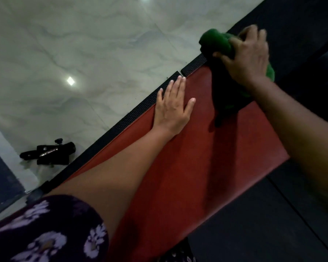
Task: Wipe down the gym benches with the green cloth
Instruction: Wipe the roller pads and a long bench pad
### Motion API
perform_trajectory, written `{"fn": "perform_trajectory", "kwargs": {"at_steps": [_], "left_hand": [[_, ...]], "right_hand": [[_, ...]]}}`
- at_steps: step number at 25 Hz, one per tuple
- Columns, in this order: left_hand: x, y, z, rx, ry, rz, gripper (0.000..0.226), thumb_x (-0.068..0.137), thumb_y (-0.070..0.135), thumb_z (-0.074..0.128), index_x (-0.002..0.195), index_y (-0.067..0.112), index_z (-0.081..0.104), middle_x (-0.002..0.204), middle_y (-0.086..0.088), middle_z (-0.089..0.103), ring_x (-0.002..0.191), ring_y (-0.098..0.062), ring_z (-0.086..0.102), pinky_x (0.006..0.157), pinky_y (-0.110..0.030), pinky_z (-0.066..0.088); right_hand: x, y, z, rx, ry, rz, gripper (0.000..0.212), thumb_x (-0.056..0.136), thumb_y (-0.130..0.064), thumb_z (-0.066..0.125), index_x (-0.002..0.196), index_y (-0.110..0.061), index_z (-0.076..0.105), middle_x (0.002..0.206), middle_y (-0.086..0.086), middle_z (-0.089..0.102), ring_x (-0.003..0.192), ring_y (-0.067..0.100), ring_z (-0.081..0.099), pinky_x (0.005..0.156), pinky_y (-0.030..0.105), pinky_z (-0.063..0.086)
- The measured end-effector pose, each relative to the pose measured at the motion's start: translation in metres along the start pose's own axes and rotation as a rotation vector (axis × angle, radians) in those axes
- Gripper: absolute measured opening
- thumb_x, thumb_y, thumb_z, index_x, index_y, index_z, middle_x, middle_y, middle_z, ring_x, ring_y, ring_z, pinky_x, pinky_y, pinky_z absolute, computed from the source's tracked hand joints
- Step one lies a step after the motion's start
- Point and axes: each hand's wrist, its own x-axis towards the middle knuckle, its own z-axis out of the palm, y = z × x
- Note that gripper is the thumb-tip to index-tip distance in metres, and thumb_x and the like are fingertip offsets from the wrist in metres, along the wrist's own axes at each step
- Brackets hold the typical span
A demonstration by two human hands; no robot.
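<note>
**Cloth bunched at the far end of the red pad**

Nearest the camera, a floral sleeve (45, 233) fills the lower corner, and from it the left arm runs out along the red padded desk (187, 157). The left hand (173, 108) lies flat near the pad's edge, fingers straight and together, bracing and gripping nothing. Beside it runs the black textured trim (140, 108).

Further out, the right hand (248, 55) is clamped over the green cloth (216, 43), fingers curled into the bundle at the pad's far end. That hand is blurred, so exactly how much cloth touches the surface is hard to say.

The cloth looks soft, light and fluffy, a thing that crumples readily and drapes. Best taken in a full palm bunch, pressed flat, or loose ends will trail. The pad looks smooth and firm; the cloth should glide on it.

Beyond, on the pale marble floor (83, 44), lies a black metal fitting (49, 152).
</note>
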Motion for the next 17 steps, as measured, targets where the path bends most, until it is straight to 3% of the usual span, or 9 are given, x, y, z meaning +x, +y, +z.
{"fn": "perform_trajectory", "kwargs": {"at_steps": [4, 7, 12, 17], "left_hand": [[0.030, 0.027, 0.008, 0.051, 0.022, 0.029, 0.059, 0.099, 0.041, 0.025, 0.151, 0.014, 0.014, 0.158, 0.000, 0.012, 0.145, -0.018, 0.012, 0.116, -0.041, 0.009], [0.031, 0.031, 0.017, 0.107, 0.113, 0.023, 0.065, 0.093, 0.044, 0.014, 0.149, 0.014, 0.022, 0.156, -0.001, 0.023, 0.143, -0.020, 0.023, 0.112, -0.043, 0.018], [0.031, 0.029, 0.020, 0.092, 0.142, 0.052, 0.062, 0.093, 0.042, 0.014, 0.149, 0.018, 0.024, 0.155, 0.002, 0.025, 0.142, -0.020, 0.026, 0.112, -0.042, 0.022], [0.036, 0.032, 0.022, 0.078, 0.198, 0.075, 0.056, 0.095, 0.038, 0.023, 0.146, 0.018, 0.031, 0.151, 0.000, 0.034, 0.137, -0.024, 0.035, 0.105, -0.044, 0.031]], "right_hand": [[0.007, -0.007, 0.002, 0.044, -0.001, 0.082, 0.048, 0.091, -0.052, 0.048, 0.123, -0.018, 0.055, 0.134, 0.016, 0.038, 0.120, 0.036, 0.036, 0.092, 0.043, 0.034], [0.008, 0.011, 0.003, 0.170, 0.024, 0.278, 0.048, 0.092, -0.053, 0.045, 0.128, -0.023, 0.052, 0.134, 0.012, 0.040, 0.119, 0.033, 0.039, 0.091, 0.042, 0.037], [-0.017, 0.044, 0.007, 0.365, -0.011, 0.520, 0.051, 0.093, -0.056, 0.040, 0.123, -0.017, 0.055, 0.127, 0.011, 0.046, 0.117, 0.034, 0.041, 0.089, 0.042, 0.039], [-0.083, 0.082, -0.001, 0.312, 0.005, 0.637, 0.052, 0.094, -0.056, 0.039, 0.123, -0.016, 0.055, 0.124, 0.015, 0.047, 0.113, 0.037, 0.042, 0.087, 0.042, 0.039]]}}
